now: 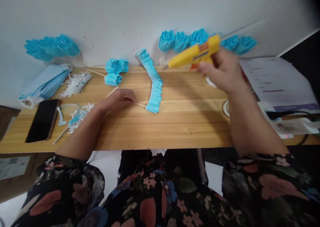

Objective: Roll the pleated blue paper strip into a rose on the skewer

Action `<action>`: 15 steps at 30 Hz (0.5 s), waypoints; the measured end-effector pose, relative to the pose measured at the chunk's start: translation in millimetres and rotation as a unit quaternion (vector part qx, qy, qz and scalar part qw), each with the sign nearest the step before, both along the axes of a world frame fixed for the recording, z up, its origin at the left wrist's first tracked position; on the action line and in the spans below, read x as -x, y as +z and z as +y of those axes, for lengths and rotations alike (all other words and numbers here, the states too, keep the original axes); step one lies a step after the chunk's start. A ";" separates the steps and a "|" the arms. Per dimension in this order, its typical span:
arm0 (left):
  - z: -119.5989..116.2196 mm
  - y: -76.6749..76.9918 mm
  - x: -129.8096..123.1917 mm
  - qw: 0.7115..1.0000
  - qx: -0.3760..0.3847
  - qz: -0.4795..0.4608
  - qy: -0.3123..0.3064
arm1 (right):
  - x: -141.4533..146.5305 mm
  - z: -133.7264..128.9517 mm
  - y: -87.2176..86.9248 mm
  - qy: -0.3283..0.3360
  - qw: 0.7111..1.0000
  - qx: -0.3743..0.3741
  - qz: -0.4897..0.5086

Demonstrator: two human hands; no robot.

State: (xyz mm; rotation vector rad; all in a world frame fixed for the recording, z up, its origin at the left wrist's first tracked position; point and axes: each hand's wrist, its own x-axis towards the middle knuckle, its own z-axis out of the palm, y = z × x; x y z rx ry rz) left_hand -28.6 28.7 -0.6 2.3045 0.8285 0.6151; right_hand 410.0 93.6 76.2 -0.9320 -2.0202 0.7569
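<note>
My left hand is closed around a thin wooden stick. The tip of that stick meets the lower end of a long blue pleated strip, which lies on the wooden table and runs up to the wall. My right hand grips a yellow glue gun, raised above the table with its nozzle pointing left. The right hand is somewhat blurred. Left of the strip lie a few blue paper flowers on sticks.
More blue flowers lean on the wall at left, others at right. Blue face masks, white scraps and a phone lie at left. Printed sheets and a power strip with cables sit at right.
</note>
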 end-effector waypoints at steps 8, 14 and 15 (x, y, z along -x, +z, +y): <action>-6.4 5.7 -3.3 0.999 0.009 0.022 0.023 | 22.2 -25.3 -50.4 0.035 0.990 0.103 -0.094; -7.0 6.5 -3.2 0.999 0.021 0.023 0.019 | 35.0 -30.1 -60.9 0.076 0.987 0.113 -0.085; -7.2 6.5 -3.1 0.999 0.024 0.023 0.021 | 35.9 -30.9 -61.4 0.077 0.987 0.114 -0.084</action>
